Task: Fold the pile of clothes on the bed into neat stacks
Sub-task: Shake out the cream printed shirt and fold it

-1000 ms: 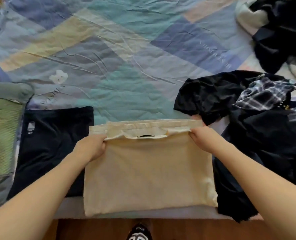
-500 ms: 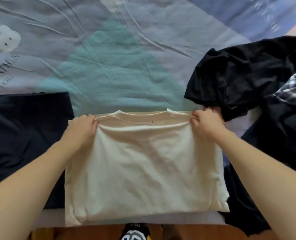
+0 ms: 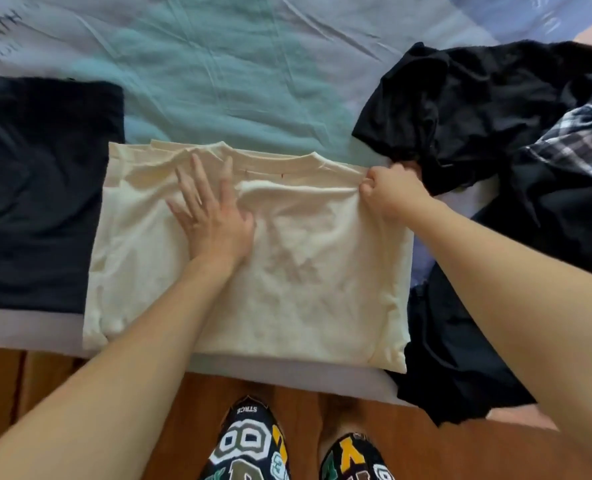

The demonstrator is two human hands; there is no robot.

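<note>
At the left of the bed [image 3: 239, 81], near its front edge, a folded dark navy cotton garment [image 3: 41, 188] lies flat. Just beside it, at the centre of the front edge, lies the folded cream cotton T-shirt [image 3: 287, 289], collar toward the far side. Half a second ago both hands pinched its upper corners; the left hand [image 3: 211, 216] has since released its corner and now lies flat on the fabric, fingers spread, pressing out wrinkles. The right hand [image 3: 388, 192] still pinches the upper right corner. Judgement: this fold is essentially complete and the shirt is ready for stacking. At the right, the unfolded pile of black and plaid clothes [image 3: 495, 140] remains.
</note>
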